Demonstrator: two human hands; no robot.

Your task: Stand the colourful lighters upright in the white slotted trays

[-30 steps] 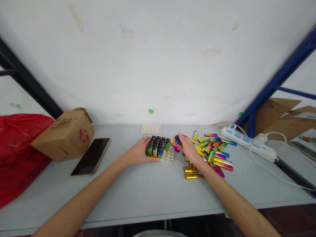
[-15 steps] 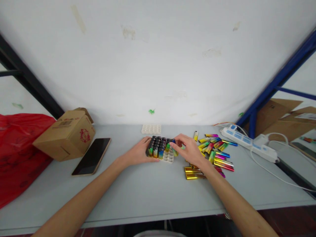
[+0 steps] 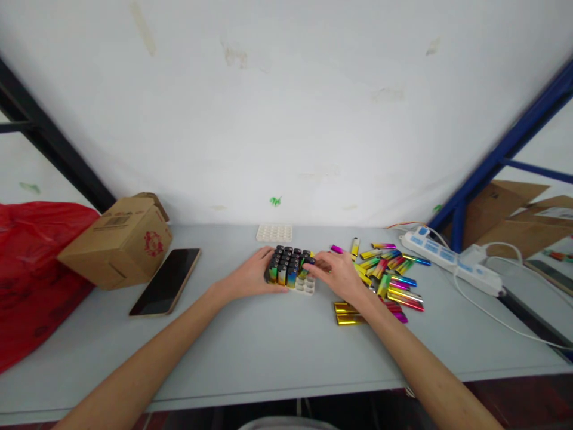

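Observation:
A white tray [image 3: 305,286] with round-edged slots lies in the middle of the table, most of it filled with upright black-topped lighters [image 3: 283,263]. My left hand [image 3: 254,275] is wrapped round the left side of this group. At the tray's right side, my right hand [image 3: 333,273] pinches a dark-ended lighter [image 3: 308,261] over the slots. Several loose shiny lighters in gold, red, purple, green and blue [image 3: 394,269] are strewn to the right of my right hand. A few slots at the tray's front right hold nothing.
Another white tray [image 3: 274,233] lies near the wall. On the left are a phone [image 3: 166,282], a cardboard box [image 3: 117,242] and a red bag [image 3: 36,275]. A power strip [image 3: 452,261] with white cables stands right, beside a blue frame [image 3: 501,146].
My right hand has shifted slightly, its fingers now on a lighter at the tray's right side. A purple lighter behind it has come into view. The left hand holds its place.

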